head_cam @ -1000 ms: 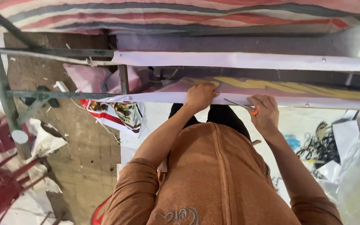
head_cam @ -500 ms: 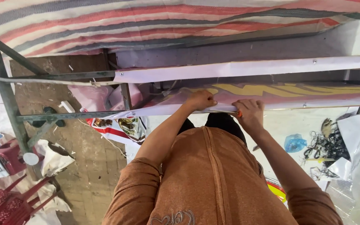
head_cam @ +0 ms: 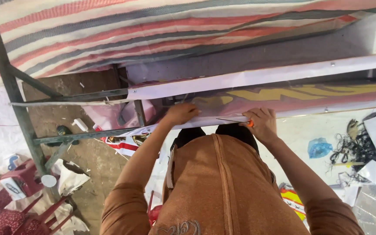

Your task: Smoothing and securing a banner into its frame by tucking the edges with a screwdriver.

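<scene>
Across the three pictures I see the view drift, so the green metal frame [head_cam: 18, 113] sits further right and more of the striped tarpaulin [head_cam: 153, 30] fills the top. The left hand [head_cam: 181, 114] stays spread on the rolled edge of the printed banner [head_cam: 283, 93] without shifting along it. The right hand [head_cam: 262, 124] moves leftward along that edge, closing on the left hand. The orange-handled blade [head_cam: 236, 121] in its fingers, clear a second ago and hidden half a second ago, shows again, its thin tip pointing at the left hand.
</scene>
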